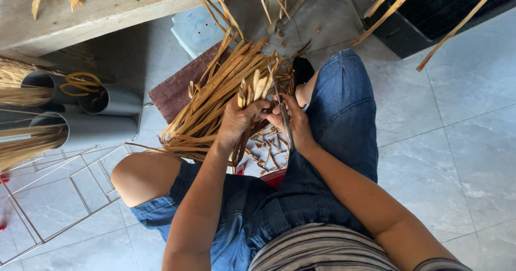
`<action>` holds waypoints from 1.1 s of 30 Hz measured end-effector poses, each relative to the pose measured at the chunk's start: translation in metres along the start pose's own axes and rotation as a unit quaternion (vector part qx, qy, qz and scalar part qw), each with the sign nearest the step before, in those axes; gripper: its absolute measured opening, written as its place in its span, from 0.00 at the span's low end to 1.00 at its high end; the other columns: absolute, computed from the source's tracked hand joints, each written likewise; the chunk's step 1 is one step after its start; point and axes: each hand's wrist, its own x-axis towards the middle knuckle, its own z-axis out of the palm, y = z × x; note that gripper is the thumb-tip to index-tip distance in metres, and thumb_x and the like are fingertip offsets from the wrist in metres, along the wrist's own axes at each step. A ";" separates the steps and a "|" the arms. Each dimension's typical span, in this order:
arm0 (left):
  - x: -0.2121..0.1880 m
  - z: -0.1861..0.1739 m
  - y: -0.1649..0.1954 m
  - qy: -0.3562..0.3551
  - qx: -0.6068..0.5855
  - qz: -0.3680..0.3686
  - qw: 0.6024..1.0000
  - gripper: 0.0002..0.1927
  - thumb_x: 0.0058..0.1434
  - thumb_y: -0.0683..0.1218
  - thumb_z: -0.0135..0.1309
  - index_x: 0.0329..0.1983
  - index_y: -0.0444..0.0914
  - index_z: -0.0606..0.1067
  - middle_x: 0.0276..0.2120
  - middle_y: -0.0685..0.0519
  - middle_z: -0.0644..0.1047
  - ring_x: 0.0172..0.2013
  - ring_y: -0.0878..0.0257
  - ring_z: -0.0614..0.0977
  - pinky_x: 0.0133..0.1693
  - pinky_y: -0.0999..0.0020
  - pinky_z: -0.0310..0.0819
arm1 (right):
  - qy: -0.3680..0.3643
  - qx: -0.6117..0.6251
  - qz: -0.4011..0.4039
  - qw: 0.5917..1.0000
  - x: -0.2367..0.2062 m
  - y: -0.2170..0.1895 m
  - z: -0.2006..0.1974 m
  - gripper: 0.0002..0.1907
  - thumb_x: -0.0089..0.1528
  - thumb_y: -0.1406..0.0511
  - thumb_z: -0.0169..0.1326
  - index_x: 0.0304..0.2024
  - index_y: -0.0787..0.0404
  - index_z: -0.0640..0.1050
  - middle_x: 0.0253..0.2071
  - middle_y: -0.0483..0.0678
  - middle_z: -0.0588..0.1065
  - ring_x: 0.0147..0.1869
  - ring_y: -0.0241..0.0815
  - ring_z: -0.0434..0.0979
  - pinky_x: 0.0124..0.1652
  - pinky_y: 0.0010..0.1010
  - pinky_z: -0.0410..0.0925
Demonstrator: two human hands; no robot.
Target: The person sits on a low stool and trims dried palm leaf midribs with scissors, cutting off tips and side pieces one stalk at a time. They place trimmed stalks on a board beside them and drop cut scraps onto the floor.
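Down on the grey tiled floor (462, 142) the person sat with knees spread in blue jeans (344, 115), and that open lap made the working space. Up top ran a wooden surface (107, 7) with loose strips scattered on it, out of the way. At the left, grey pipes (91, 128) lay on their sides with thin straws poking out, apparently sorted by kind and near enough to reach. A white wire rack (59, 195) sat below them on the floor.

Now the main pile: a big sheaf of tan strips (215, 99) fanned across a dark board (177, 91) between the knees, ends pointing toward the person so a few could be pulled at a time. The left hand (236, 123) was clenched around a small bundle (255, 88), holding it upright with the ends bunched level. The right hand (293, 123) was closed on the scissors (279, 107), blades angled up beside those ends, just touching or nearly so; I couldn't tell which. Beneath the hands lay a litter of short offcuts (269, 147), fallen straight down where the bundle was held.
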 end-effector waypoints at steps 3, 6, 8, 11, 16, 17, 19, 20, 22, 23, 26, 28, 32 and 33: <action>-0.003 0.004 0.002 -0.001 0.015 -0.007 1.000 0.13 0.64 0.40 0.60 0.51 0.33 0.75 0.41 0.49 0.82 0.40 0.63 0.84 0.42 0.68 0.81 | 0.012 0.003 -0.017 1.000 0.000 -0.001 0.001 0.28 0.64 0.61 0.63 0.62 0.65 0.70 0.40 0.47 0.74 0.45 0.36 0.79 0.46 0.27 0.74; -0.004 0.009 0.003 -0.008 0.015 -0.019 1.000 0.13 0.64 0.40 0.59 0.51 0.35 0.74 0.41 0.50 0.82 0.39 0.65 0.84 0.43 0.70 0.83 | 0.022 -0.012 -0.018 1.000 0.000 -0.002 0.003 0.27 0.64 0.62 0.63 0.62 0.65 0.71 0.39 0.46 0.76 0.44 0.36 0.81 0.45 0.27 0.75; -0.004 0.011 0.002 -0.022 0.006 -0.014 1.000 0.12 0.65 0.40 0.58 0.51 0.34 0.75 0.41 0.51 0.82 0.40 0.66 0.84 0.43 0.72 0.81 | 0.022 0.011 -0.013 1.000 -0.001 -0.002 0.004 0.25 0.65 0.62 0.61 0.61 0.65 0.70 0.41 0.46 0.78 0.45 0.36 0.82 0.45 0.27 0.75; -0.002 0.011 -0.001 -0.049 0.005 0.008 0.999 0.11 0.68 0.39 0.57 0.52 0.32 0.76 0.43 0.51 0.82 0.41 0.67 0.82 0.41 0.73 0.78 | 0.014 0.107 -0.010 0.994 -0.002 0.002 0.006 0.22 0.67 0.63 0.61 0.58 0.65 0.71 0.46 0.45 0.78 0.48 0.35 0.81 0.47 0.26 0.75; 0.000 0.007 0.003 -0.036 -0.018 -0.011 0.999 0.11 0.66 0.38 0.55 0.51 0.32 0.74 0.40 0.49 0.80 0.41 0.64 0.85 0.44 0.70 0.87 | 0.059 0.108 0.090 0.988 -0.004 0.014 0.005 0.16 0.64 0.66 0.63 0.52 0.66 0.77 0.32 0.43 0.75 0.30 0.29 0.68 0.29 0.20 0.63; 0.000 0.006 0.006 -0.015 -0.014 -0.024 0.999 0.13 0.65 0.38 0.56 0.52 0.33 0.73 0.39 0.48 0.80 0.38 0.62 0.84 0.42 0.69 0.85 | 0.055 0.124 0.113 0.984 -0.003 0.017 0.004 0.15 0.64 0.65 0.63 0.51 0.65 0.77 0.31 0.42 0.73 0.28 0.28 0.67 0.27 0.19 0.62; -0.002 0.001 0.012 0.023 -0.007 -0.052 0.998 0.16 0.63 0.38 0.57 0.54 0.34 0.72 0.39 0.46 0.80 0.33 0.59 0.82 0.37 0.69 0.82 | 0.047 0.155 0.160 0.974 -0.001 0.021 0.000 0.14 0.65 0.64 0.62 0.50 0.64 0.77 0.27 0.41 0.69 0.25 0.26 0.65 0.23 0.18 0.60; -0.003 -0.002 0.015 0.013 -0.007 -0.009 1.000 0.16 0.64 0.39 0.57 0.54 0.33 0.72 0.41 0.47 0.80 0.36 0.60 0.83 0.38 0.68 0.83 | 0.036 0.139 0.168 0.975 0.000 0.023 0.001 0.16 0.64 0.64 0.63 0.50 0.64 0.77 0.26 0.42 0.70 0.24 0.29 0.66 0.23 0.20 0.59; -0.006 -0.014 0.024 -0.010 -0.006 0.078 0.997 0.17 0.64 0.40 0.57 0.55 0.33 0.72 0.45 0.47 0.80 0.42 0.62 0.85 0.41 0.67 0.86 | 0.014 0.108 0.182 0.977 0.004 0.026 0.004 0.19 0.62 0.63 0.63 0.52 0.65 0.77 0.25 0.45 0.71 0.22 0.34 0.66 0.22 0.24 0.59; -0.007 -0.019 0.028 -0.004 -0.001 0.093 0.996 0.17 0.64 0.41 0.57 0.54 0.32 0.72 0.44 0.47 0.80 0.41 0.61 0.85 0.40 0.66 0.86 | 0.005 0.024 0.097 0.995 0.004 0.026 0.005 0.22 0.62 0.62 0.65 0.55 0.65 0.76 0.29 0.46 0.73 0.27 0.35 0.69 0.26 0.25 0.63; -0.014 -0.031 0.042 0.011 0.011 0.128 0.992 0.16 0.65 0.41 0.58 0.53 0.29 0.74 0.43 0.45 0.80 0.40 0.59 0.84 0.40 0.64 0.86 | -0.033 -0.137 -0.088 0.986 0.007 0.023 0.014 0.30 0.61 0.63 0.65 0.62 0.63 0.71 0.39 0.47 0.76 0.38 0.38 0.77 0.36 0.31 0.71; -0.027 -0.034 0.053 0.018 0.010 0.132 0.991 0.15 0.68 0.43 0.58 0.53 0.29 0.75 0.43 0.44 0.80 0.40 0.58 0.84 0.43 0.63 0.85 | -0.060 -0.126 -0.101 0.985 0.009 0.018 0.021 0.32 0.61 0.66 0.60 0.67 0.59 0.68 0.42 0.49 0.75 0.41 0.42 0.78 0.37 0.35 0.73; -0.052 -0.033 0.074 0.054 0.006 0.134 0.989 0.14 0.69 0.44 0.57 0.54 0.32 0.76 0.41 0.48 0.81 0.41 0.60 0.84 0.46 0.65 0.82 | -0.088 -0.203 -0.146 0.964 0.017 0.004 0.032 0.33 0.63 0.68 0.60 0.70 0.47 0.67 0.38 0.49 0.72 0.40 0.48 0.76 0.41 0.40 0.71; -0.060 -0.034 0.078 0.069 0.009 0.138 0.988 0.14 0.70 0.44 0.56 0.54 0.32 0.76 0.41 0.48 0.81 0.40 0.60 0.84 0.46 0.65 0.81 | -0.106 -0.220 -0.119 0.962 0.021 0.001 0.035 0.35 0.63 0.67 0.60 0.71 0.45 0.66 0.38 0.50 0.72 0.38 0.50 0.76 0.39 0.41 0.71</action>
